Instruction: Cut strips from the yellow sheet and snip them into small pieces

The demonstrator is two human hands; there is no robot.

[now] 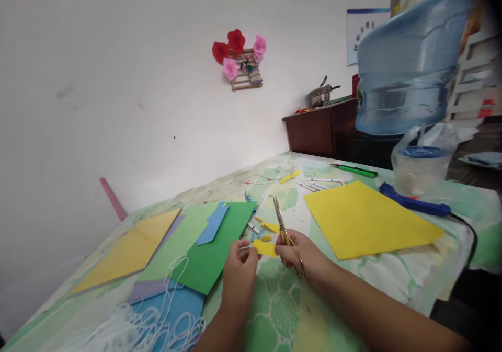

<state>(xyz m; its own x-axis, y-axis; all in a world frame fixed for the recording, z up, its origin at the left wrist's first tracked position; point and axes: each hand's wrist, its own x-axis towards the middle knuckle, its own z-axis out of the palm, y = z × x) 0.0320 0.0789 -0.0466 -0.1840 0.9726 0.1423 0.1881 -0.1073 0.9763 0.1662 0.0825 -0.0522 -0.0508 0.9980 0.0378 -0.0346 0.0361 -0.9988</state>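
Below blurred lettering (362,32), left fingers (242,244) pinch a yellow piece (265,247); right fingers (283,252) hold it and scissors (279,214).

A green-and-white patterned cloth (274,310) covers the table. On it, at the left, lie an orange-yellow board (129,252), overlapping green sheets (221,245) and tangled white cord (112,327) (partly over a blue sheet (194,298)); midway, small yellow scraps (266,238); at the right, a large yellow sheet (364,221), white pens (323,180), a green cutter (356,171) and a blue corded tool (413,201).

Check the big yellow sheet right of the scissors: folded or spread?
Spread. The yellow sheet lies out on the tablecloth, all four corners showing and no fold visible.
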